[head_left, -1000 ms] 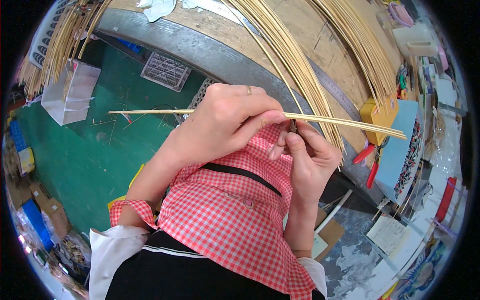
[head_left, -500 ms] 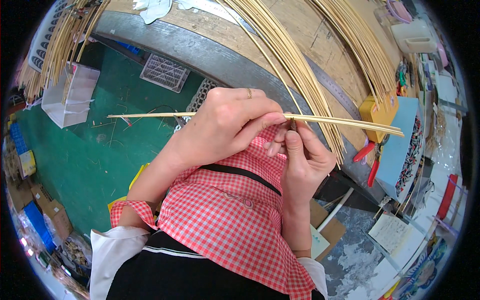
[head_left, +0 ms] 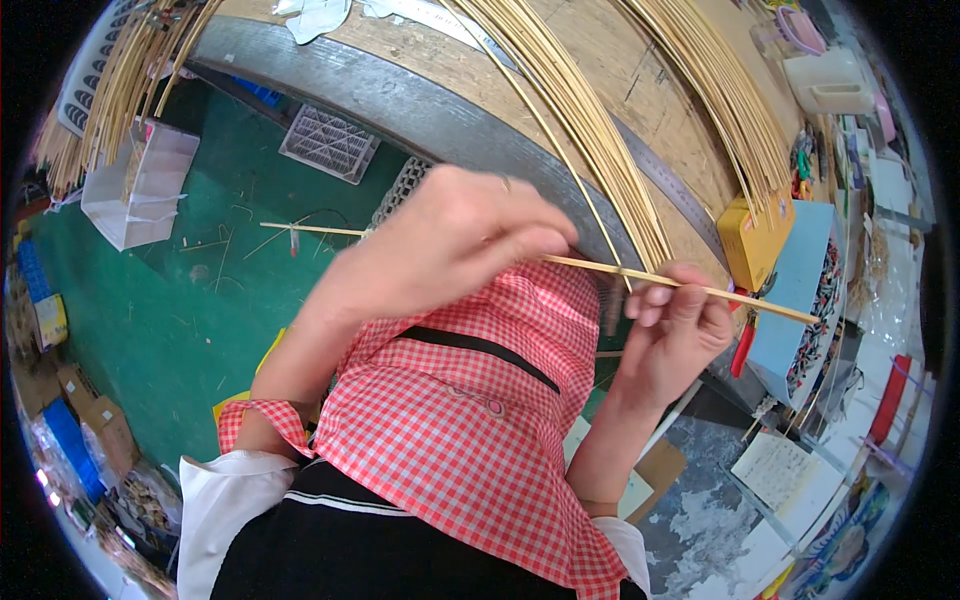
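A thin bundle of pale bamboo strips (head_left: 590, 265) lies across my front, tilted down to the right. My left hand (head_left: 460, 235), slightly blurred, is closed on it with thumb and forefinger, hiding its middle. The far left end sticks out past that hand over the green floor. Closer to the right end, my right hand (head_left: 690, 325) pinches the strips between thumb and curled fingers. How many strips there are cannot be made out. Beneath both hands is a red-and-white checked apron (head_left: 470, 400).
Long bamboo strips (head_left: 560, 95) and a second bundle (head_left: 715, 100) lie on the wooden workbench (head_left: 590, 40), beside a metal ruler (head_left: 670, 190). At right are a yellow box (head_left: 755, 240), red-handled pliers (head_left: 743, 350) and a blue bin (head_left: 800, 290). A white container (head_left: 140, 190) stands at left.
My right hand has slid right along the strips, away from my left hand. The strips' right end has dipped. The small dark piece by my right fingers no longer shows clearly.
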Tool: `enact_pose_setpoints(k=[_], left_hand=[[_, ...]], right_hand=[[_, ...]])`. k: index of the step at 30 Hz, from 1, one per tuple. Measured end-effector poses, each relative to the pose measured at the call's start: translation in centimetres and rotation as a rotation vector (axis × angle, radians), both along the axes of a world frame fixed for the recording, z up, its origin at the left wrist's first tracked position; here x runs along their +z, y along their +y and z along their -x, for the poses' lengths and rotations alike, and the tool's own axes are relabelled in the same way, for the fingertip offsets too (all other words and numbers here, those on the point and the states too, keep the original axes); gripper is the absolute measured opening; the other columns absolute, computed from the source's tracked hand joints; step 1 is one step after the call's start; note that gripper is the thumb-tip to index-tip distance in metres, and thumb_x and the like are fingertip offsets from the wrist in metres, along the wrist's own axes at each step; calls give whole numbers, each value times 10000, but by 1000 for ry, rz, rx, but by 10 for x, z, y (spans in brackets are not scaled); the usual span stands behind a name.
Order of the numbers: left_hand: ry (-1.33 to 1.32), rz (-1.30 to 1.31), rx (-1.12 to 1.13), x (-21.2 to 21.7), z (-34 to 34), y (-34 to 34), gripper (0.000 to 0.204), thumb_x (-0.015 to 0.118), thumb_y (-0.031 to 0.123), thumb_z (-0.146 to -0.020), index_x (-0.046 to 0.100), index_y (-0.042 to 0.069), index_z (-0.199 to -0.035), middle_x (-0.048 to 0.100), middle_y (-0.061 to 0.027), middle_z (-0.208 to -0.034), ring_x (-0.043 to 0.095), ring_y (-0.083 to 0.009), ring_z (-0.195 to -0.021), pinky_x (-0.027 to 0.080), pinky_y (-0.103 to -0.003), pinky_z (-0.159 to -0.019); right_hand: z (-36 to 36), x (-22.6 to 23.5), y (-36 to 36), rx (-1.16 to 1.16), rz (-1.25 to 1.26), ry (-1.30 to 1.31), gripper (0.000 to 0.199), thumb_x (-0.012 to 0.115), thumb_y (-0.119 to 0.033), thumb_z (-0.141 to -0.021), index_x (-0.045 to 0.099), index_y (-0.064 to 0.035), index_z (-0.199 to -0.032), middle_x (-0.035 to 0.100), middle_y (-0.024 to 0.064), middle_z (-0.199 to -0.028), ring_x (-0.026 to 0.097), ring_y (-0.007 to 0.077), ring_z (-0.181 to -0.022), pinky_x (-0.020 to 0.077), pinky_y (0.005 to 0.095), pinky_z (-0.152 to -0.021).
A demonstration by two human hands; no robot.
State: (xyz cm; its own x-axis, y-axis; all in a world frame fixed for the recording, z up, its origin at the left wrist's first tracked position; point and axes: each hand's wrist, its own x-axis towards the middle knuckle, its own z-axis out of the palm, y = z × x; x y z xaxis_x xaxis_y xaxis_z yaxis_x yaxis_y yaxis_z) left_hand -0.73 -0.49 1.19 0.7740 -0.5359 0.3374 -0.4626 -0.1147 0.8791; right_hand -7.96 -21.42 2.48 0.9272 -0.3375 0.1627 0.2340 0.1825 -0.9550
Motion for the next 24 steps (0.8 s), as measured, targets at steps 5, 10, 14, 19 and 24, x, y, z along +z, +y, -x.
enact_pose_setpoints(k=[5, 10, 14, 19, 24], left_hand=[[14, -135, 261, 5, -27, 67, 228, 553, 146, -916, 662, -16, -1034, 691, -101, -915, 656, -165, -860, 502, -284, -772], [39, -269, 452, -1, -42, 139, 266, 511, 154, -953, 634, -21, -1109, 679, -98, -1017, 624, -161, -968, 464, -294, -886], [23, -380, 459, 1, -42, 149, 233, 543, 130, -927, 651, -14, -1074, 680, -98, -988, 623, -164, -939, 463, -284, -846], [26, -306, 354, 10, -37, 134, 149, 663, 48, -800, 683, -32, -924, 674, -90, -825, 624, -155, -776, 468, -271, -709], [2, -324, 443, 22, -34, 143, 116, 708, 34, -745, 696, -26, -843, 646, -84, -713, 598, -149, -663, 449, -268, -619]], right_hand=[[6, 15, -75, -196, -128, -22, 171, 564, -143, -931, 603, 23, -925, 562, 67, -685, 440, 82, -485, 375, 209, -415], [25, 32, -159, -242, -320, -230, 137, 538, -142, -945, 537, -9, -976, 523, 42, -782, 395, 71, -532, 352, 201, -452], [45, 31, -213, -246, -455, -275, 111, 523, -104, -947, 513, 4, -970, 520, 61, -792, 373, 78, -529, 341, 209, -442], [49, 28, -238, -326, -486, -247, 157, 532, -114, -947, 521, 26, -1017, 532, 82, -793, 414, 89, -564, 370, 195, -450], [50, 9, -260, -223, -406, -282, 274, 517, -126, -954, 452, 40, -1162, 429, 45, -824, 387, 95, -607, 372, 214, -491]])
